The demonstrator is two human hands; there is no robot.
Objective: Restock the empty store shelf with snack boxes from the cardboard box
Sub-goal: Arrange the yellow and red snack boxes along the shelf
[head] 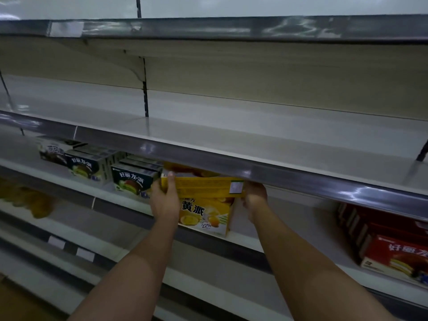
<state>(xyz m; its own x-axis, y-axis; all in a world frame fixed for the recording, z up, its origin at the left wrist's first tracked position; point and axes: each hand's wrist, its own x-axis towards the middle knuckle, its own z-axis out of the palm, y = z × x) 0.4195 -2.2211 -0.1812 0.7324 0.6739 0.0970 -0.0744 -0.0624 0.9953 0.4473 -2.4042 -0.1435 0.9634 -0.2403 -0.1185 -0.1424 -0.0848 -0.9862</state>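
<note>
A yellow snack box [203,188] lies flat on top of another yellow box [208,216] that stands on the lower shelf [250,242]. My left hand [165,198] grips the top box's left end, thumb over its upper edge. My right hand [254,198] holds its right end, with the fingers hidden behind the box. The box's far part is tucked under the rail of the shelf above [231,165]. The cardboard box is out of view.
Dark green snack boxes [132,181] stand in rows to the left on the same shelf, red ones [393,256] at the far right. The middle shelf [254,133] and the top shelf [208,28] are bare. Yellow packs [30,200] show blurred at lower left.
</note>
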